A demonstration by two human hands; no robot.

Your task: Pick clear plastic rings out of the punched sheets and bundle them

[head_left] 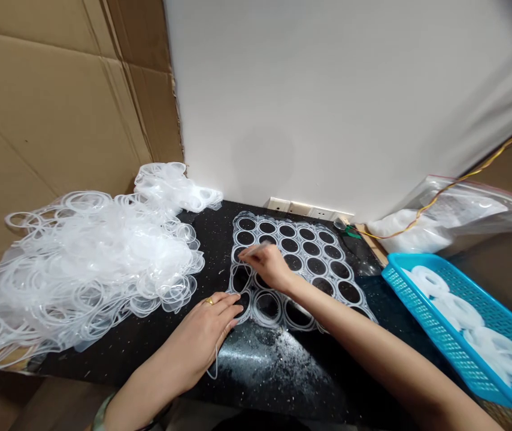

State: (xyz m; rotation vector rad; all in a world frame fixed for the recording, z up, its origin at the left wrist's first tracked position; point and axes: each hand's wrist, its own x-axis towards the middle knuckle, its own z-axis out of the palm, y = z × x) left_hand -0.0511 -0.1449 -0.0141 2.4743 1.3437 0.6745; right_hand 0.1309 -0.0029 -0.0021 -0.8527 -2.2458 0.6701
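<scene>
- Head view. Plastic sheet, clear and punched with rows of round holes, lies flat on the black counter, at centre frame just below the wall.
- Left hand: at 7 o'clock from the sheet's middle, palm down and fingers stretched out flat. The fingertips rest on the sheet's near-left corner. There is a gold ring on one finger.
- Right hand: over the sheet's left half, at 9 o'clock from its middle. The fingertips are bunched together on a thin strip of the sheet. The tips are blurred, so the exact hold is unclear.
- The hands are apart, left nearer the body, right farther in. Both touch the same sheet.
- Pile of clear plastic scrap: webs of empty circles heaped at 9 o'clock, just beside the sheet's left edge.
- Blue basket: at 3 to 4 o'clock, near the sheet. It holds white rings lying loose.
- Clear zip bag: at 2 o'clock behind the basket, with white contents inside. A yellow wire runs across it.
- Socket strip: at 12 o'clock, at the foot of the wall.
- White flecks dust the counter at 6 o'clock.
</scene>
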